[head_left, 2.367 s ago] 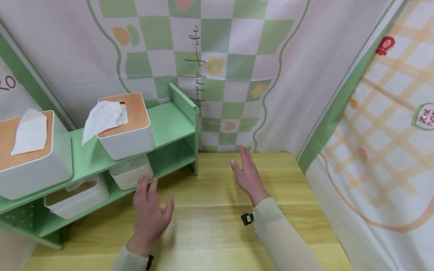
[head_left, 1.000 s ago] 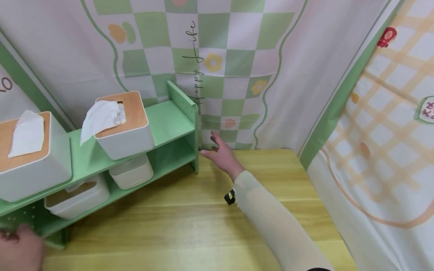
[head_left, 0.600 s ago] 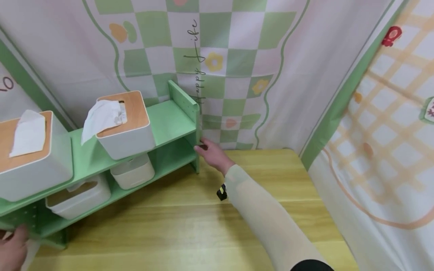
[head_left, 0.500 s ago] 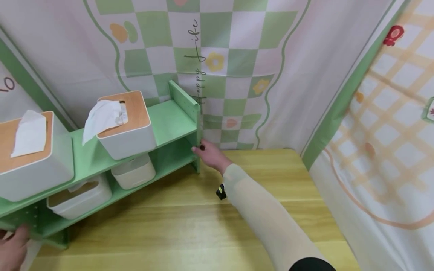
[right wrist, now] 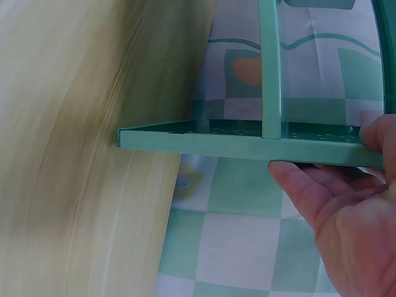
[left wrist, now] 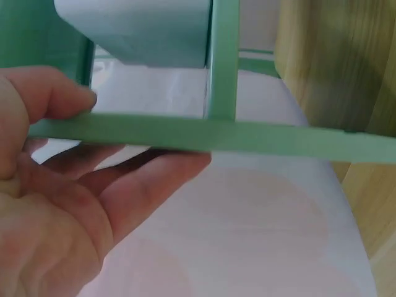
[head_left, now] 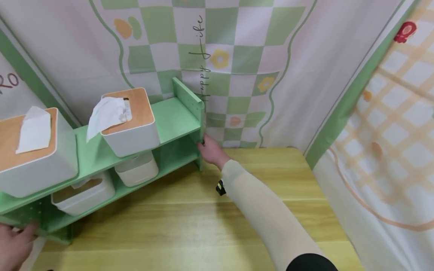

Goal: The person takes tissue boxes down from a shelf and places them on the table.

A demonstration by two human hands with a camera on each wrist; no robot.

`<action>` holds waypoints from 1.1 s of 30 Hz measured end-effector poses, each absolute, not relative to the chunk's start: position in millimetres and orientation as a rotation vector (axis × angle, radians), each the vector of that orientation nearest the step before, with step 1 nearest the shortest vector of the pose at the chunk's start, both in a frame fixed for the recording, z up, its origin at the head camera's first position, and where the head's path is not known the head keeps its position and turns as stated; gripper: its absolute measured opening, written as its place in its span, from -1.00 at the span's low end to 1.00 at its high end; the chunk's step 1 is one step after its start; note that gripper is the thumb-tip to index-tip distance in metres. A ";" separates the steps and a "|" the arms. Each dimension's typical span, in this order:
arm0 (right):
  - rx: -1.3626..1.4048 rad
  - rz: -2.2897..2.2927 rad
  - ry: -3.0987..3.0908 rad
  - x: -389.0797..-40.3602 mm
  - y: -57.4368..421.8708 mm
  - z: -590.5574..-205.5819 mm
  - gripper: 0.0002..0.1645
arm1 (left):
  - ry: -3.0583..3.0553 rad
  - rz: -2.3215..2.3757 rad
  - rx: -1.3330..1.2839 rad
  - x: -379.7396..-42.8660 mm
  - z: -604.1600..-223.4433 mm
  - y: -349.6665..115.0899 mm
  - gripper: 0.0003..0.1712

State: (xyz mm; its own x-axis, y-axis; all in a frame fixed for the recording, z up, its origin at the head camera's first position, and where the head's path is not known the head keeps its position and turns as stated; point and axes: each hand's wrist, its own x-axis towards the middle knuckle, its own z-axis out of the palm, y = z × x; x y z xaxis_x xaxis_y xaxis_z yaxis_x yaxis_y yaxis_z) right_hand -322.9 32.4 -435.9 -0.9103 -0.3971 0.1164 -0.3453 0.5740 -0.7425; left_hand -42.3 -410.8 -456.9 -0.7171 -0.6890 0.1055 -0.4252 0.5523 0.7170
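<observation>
A green two-tier shelf (head_left: 176,119) stands on the wooden table, a side panel at each end. My left hand (head_left: 17,241) grips its left panel; in the left wrist view the thumb lies on the inner face of that side panel (left wrist: 167,133) and the fingers on the outer face. At the other end my right hand (head_left: 212,151) holds the right panel. The right wrist view has this end panel (right wrist: 204,147) between thumb and fingers. On the top tier sit two white tissue boxes with wood-look lids, one at far left (head_left: 40,163), one near the middle (head_left: 133,140).
On the lower tier are a small cream bin (head_left: 138,171) and a longer white bin (head_left: 88,197). The wooden table (head_left: 176,226) spreads in front of the shelf. A checkered curtain (head_left: 251,30) hangs behind, and a plaid one (head_left: 386,158) at right.
Both hands have come from over the table to the shelf's two ends. The left went left, the right also moved left, and their fingers closed on the panels. The head view shifted slightly.
</observation>
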 end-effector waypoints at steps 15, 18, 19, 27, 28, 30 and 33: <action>-0.723 -1.300 2.862 -322.9 38.3 -448.7 -0.58 | -2.491 -0.742 0.631 -45.2 -452.6 -416.5 -0.56; -0.688 -1.326 2.853 -320.4 38.5 -447.4 -0.62 | -2.483 -0.749 0.634 -47.2 -451.0 -416.7 -0.56; -0.674 -1.334 2.848 -319.6 38.8 -446.9 -0.64 | -2.486 -0.749 0.635 -47.8 -451.1 -416.8 -0.56; -0.612 -1.357 2.821 -317.5 42.3 -447.1 -0.64 | -2.560 -0.756 0.608 -54.0 -453.2 -423.5 -0.52; -0.613 -1.361 2.820 -317.5 42.8 -447.4 -0.64 | -2.568 -0.760 0.606 -54.7 -453.7 -424.8 -0.55; -0.616 -1.364 2.828 -317.2 43.5 -447.3 -0.64 | -2.582 -0.766 0.589 -55.5 -454.3 -427.7 -0.59; -0.627 -1.354 2.857 -317.1 43.8 -447.1 -0.64 | -2.600 -0.773 0.554 -56.3 -455.4 -430.5 -0.56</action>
